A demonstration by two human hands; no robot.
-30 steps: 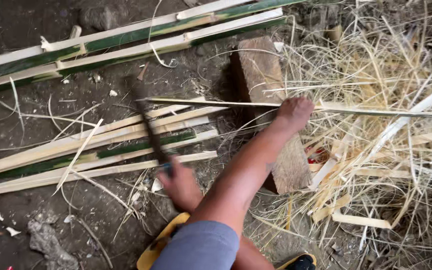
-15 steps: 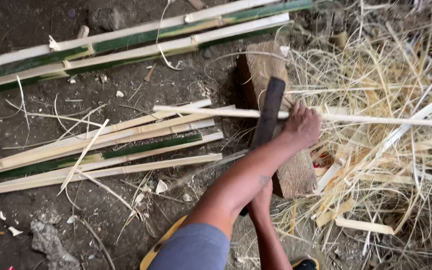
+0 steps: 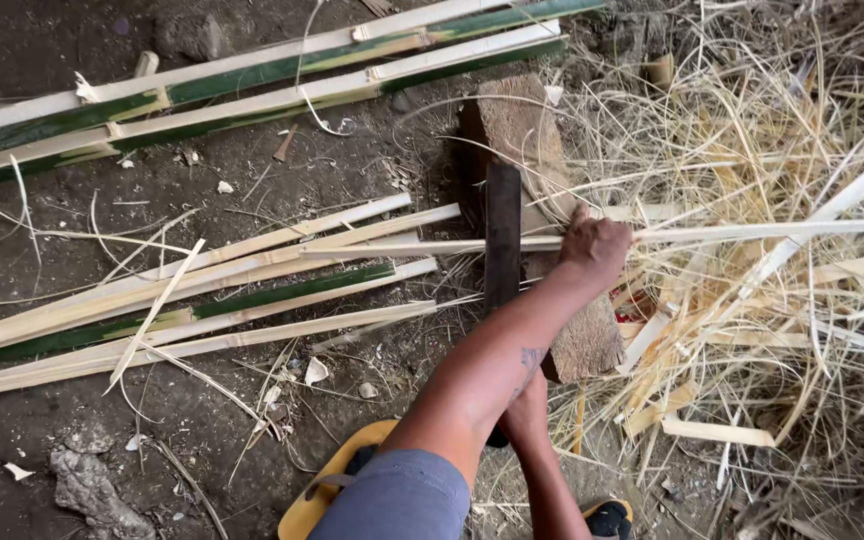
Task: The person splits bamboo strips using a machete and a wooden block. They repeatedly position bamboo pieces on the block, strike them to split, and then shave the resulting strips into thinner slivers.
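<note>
My left hand [image 3: 594,248] reaches across and grips a thin pale bamboo strip [image 3: 402,247] that lies over a wooden block [image 3: 518,128]. My right hand [image 3: 527,408] sits lower, under my left forearm, closed on the handle of a long dark chopping knife [image 3: 502,240]. The blade points away from me and lies across the strip on the block, just left of my left hand. The knife's handle is mostly hidden by my arm.
Split bamboo slats [image 3: 202,300], some green-skinned, lie on the dirt at left, with longer ones [image 3: 252,85] along the top. A heap of thin bamboo shavings [image 3: 772,300] fills the right. A yellow sandal [image 3: 317,495] is at the bottom.
The knife, raised off to the left a second ago, has swung down onto the strip over the block. My left hand kept hold of the strip.
</note>
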